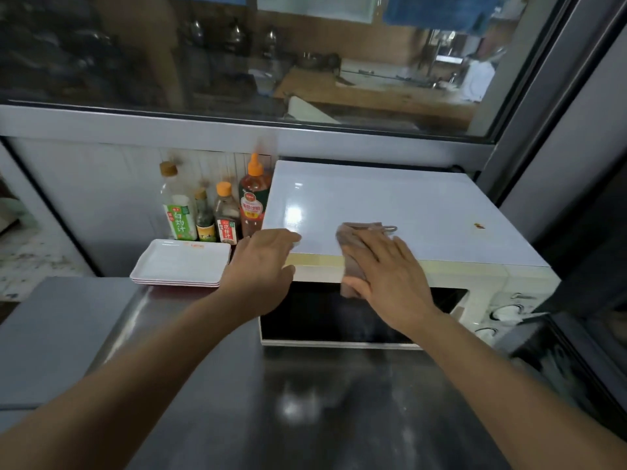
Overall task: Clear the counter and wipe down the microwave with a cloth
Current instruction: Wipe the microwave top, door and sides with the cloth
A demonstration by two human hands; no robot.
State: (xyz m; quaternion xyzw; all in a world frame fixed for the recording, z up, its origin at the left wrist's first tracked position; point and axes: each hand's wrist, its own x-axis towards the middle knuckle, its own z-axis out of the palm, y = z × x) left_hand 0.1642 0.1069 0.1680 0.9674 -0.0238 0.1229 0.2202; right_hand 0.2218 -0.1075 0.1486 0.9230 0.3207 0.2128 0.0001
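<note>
Two bare forearms enter from the 6 o'clock edge and reach forward over the dark steel counter (305,401).

**Left hand.** The left hand (261,262) lies at the near left corner of the microwave (424,212). Its fingers are extended and relaxed, with the tips resting on the white top panel near that corner. It holds nothing.

**Right hand.** The right hand (386,276) lies at 3 o'clock of the left hand, on the front upper edge of the microwave. Its fingers are spread and nearly straight, pressing a brown cloth (353,245) flat against the surface. The cloth drapes over the front edge: one part lies on the top panel, the other hangs down onto the upper rim of the dark door window. A small hanging loop shows at the far end of the cloth.

**Microwave.** The unit stands on the counter against the window sill. A small brown stain (479,226) sits on the top panel at 3 o'clock of the cloth, well apart from it. Control knobs (509,312) occupy the right side of the front face.

**Adjacent items.** At 9 o'clock of the microwave, a stack of white rectangular trays (179,262) rests on the counter. Behind the trays, four sauce bottles (217,208) stand upright in a row against the wall.
</note>
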